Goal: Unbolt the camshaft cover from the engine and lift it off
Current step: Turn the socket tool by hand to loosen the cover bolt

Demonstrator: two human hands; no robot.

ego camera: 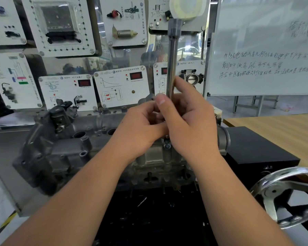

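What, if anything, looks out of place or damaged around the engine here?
Nothing stands out. Both hands, left hand and right hand, hold the long steel extension bar upright above the grey cast-metal camshaft cover. The cover shows no visible cracks, and no spill is visible.

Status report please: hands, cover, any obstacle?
Both hands, left and right, grip long steel socket wrench, held upright. Grey cast-metal camshaft cover still on engine. Nothing blocking.

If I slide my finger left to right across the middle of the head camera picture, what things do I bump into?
Engine → left hand → metal rod → right hand → black box → wooden table.
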